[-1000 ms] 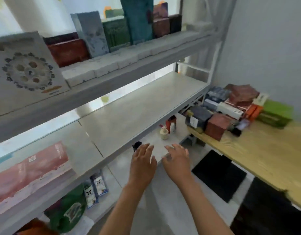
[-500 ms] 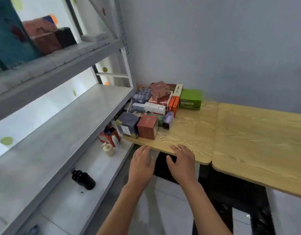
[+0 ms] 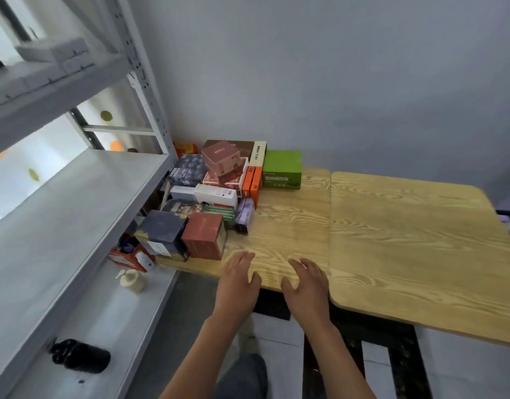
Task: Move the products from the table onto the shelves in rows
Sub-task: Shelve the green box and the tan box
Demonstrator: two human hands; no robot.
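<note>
Several product boxes are piled at the far left corner of the wooden table: a red-brown box, a dark blue box, a pink box on top, a green box, orange boxes, a white box and a purple pack. My left hand and my right hand hover side by side over the table's near edge, fingers spread, holding nothing. The left hand is just in front of the red-brown box.
A grey metal shelf unit stands on the left with a bare middle board. On its lower board sit a black bottle, a cream pump bottle and a red box. White packs lie on the upper shelf.
The view has swung right from the shelves to the table. Both empty hands have moved forward from in front of the shelf to above the table's near edge.
</note>
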